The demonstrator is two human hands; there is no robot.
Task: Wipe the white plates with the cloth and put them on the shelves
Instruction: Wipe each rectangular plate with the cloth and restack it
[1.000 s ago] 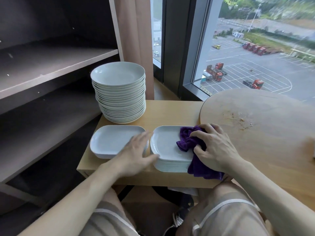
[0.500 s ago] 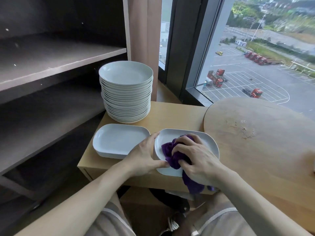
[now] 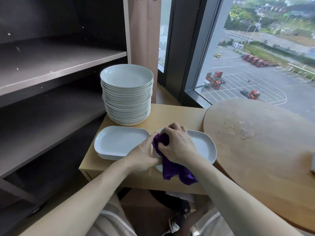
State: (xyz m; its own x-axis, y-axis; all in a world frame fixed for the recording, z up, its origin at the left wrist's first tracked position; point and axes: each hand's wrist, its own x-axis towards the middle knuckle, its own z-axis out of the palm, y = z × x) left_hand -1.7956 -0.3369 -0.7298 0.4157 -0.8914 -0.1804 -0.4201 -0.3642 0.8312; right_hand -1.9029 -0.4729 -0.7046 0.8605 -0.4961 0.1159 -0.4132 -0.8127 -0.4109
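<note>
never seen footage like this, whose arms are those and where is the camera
No machine here: a person works bare-handed, and one camera on their head looks down, so the arms are their own. On the small table stand a tall stack of round white plates and a low stack of rectangular ones. The left hand holds the edge of another rectangular plate; the right hand grips a purple cloth against it. Dark shelves stand to the left.
</note>
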